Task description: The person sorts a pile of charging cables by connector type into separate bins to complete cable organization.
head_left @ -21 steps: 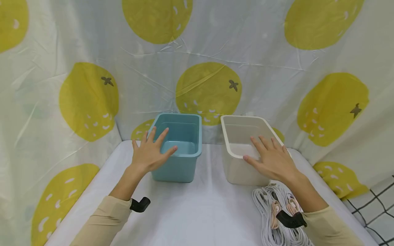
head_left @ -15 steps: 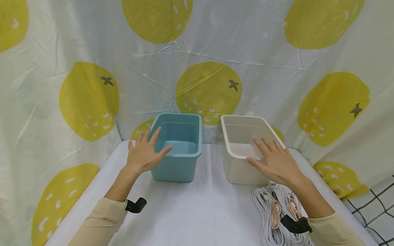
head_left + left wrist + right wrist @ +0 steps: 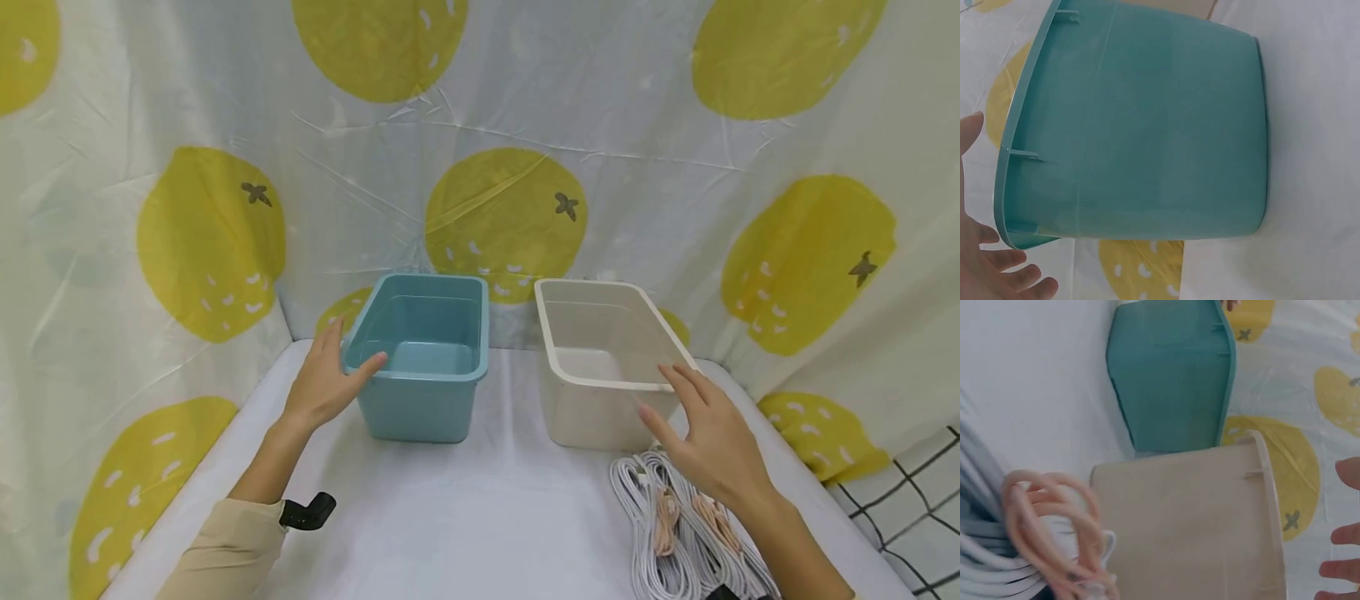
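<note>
A blue-green plastic bin [image 3: 420, 408] stands at the back left, its inside bare. My left hand [image 3: 322, 383] is at its left front corner, thumb out over the front rim and holding nothing. In the left wrist view the fingers [image 3: 1025, 275] spread just beyond the bin's rim. To the right stands a beige bin [image 3: 592, 412], bare inside too. By its front right corner my right hand [image 3: 712, 442] hovers with relaxed fingers and holds nothing. Below that hand lie bundled white cables [image 3: 652, 500], some with peach-coloured cords [image 3: 1041, 519], partly hidden by the forearm.
A white cloth covers the table [image 3: 480, 517]. Behind and at both sides hangs a curtain [image 3: 360, 192] printed with yellow lemons. A black wire grid [image 3: 911, 508] shows at the lower right edge.
Both hands have drawn back and outward: the left hand leftward from over the blue-green bin, the right hand rightward and nearer the body, off the beige bin. The bins and cables stay put.
</note>
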`<action>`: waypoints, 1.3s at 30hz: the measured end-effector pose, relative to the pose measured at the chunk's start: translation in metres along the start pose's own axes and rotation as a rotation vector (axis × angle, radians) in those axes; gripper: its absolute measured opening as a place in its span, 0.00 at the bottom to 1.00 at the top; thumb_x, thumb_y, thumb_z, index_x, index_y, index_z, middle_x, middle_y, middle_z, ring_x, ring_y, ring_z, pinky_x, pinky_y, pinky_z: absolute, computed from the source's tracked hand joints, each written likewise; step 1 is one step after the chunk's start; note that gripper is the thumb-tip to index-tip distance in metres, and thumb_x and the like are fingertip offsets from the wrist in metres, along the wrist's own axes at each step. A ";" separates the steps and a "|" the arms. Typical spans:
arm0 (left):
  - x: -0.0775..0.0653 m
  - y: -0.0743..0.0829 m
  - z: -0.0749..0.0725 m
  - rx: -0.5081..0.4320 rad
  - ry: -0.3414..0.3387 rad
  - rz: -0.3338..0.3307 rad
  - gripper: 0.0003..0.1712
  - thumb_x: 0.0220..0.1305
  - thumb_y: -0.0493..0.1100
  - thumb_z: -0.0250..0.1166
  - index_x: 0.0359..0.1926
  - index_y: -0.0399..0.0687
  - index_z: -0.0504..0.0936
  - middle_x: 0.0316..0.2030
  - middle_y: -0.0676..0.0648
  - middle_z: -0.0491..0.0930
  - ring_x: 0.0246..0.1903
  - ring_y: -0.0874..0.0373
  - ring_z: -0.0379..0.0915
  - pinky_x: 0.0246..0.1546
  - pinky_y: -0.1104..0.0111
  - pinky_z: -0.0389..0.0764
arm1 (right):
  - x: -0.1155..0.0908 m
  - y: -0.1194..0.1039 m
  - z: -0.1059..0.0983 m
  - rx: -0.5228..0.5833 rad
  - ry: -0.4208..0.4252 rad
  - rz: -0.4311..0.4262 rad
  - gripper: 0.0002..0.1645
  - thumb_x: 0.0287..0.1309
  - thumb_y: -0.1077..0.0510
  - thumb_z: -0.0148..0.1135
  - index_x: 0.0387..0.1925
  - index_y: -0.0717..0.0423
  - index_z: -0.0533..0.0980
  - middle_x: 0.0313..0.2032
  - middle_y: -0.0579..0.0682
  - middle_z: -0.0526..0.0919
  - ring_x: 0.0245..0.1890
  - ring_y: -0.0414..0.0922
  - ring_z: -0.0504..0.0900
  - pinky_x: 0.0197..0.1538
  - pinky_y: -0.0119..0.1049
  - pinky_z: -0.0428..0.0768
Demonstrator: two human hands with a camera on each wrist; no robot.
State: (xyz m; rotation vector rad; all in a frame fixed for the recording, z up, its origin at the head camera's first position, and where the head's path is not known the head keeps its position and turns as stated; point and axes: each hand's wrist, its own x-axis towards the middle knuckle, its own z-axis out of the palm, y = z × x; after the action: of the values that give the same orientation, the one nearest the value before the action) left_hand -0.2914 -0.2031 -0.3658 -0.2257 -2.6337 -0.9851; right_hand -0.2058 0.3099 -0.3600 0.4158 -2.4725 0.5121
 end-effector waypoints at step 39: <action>-0.004 -0.034 0.019 -0.366 -0.082 -0.048 0.60 0.71 0.63 0.65 0.83 0.42 0.38 0.77 0.31 0.54 0.74 0.33 0.54 0.64 0.40 0.69 | -0.109 0.005 0.046 -0.289 -0.206 0.237 0.46 0.44 0.26 0.76 0.43 0.64 0.85 0.23 0.48 0.79 0.36 0.64 0.84 0.37 0.69 0.75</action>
State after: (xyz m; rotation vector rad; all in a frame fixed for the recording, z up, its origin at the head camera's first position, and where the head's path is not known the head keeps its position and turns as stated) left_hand -0.3005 -0.2164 -0.4014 -0.2916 -2.5202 -1.5009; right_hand -0.1437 0.3131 -0.4606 0.0608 -2.7598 0.2038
